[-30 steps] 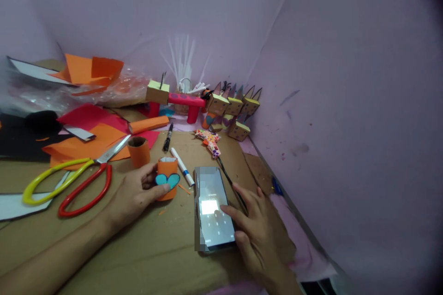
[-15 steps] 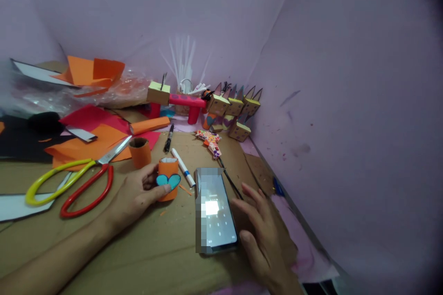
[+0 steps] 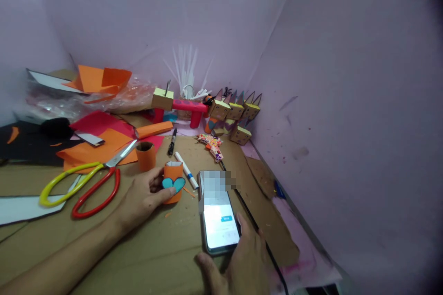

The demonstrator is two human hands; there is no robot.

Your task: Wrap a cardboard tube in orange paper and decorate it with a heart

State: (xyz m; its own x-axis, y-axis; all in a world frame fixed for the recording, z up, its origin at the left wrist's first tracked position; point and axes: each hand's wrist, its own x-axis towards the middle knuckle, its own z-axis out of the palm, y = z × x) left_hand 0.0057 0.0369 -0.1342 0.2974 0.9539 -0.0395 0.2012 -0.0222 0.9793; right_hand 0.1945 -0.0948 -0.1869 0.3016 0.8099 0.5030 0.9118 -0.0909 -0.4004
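My left hand is closed round a short orange paper-covered tube, which stands upright on the cardboard. A blue paper heart is on the tube's front, with my thumb against it. Lying face up to the right is a smartphone, its screen lit and partly blurred out. My right hand is at the phone's lower right corner, thumb and fingers apart. Whether it touches the phone's edge I cannot tell. Behind my left hand stands a second orange tube.
Scissors with yellow and red handles lie on the left. A white marker, a black pen and a patterned glue gun with a black cord lie beyond the phone. Several cardboard animal heads and orange paper are farther back.
My right hand has moved down and left to the phone's lower corner. The phone's screen has switched from a keypad to a bright white page. My left hand keeps hold of the tube.
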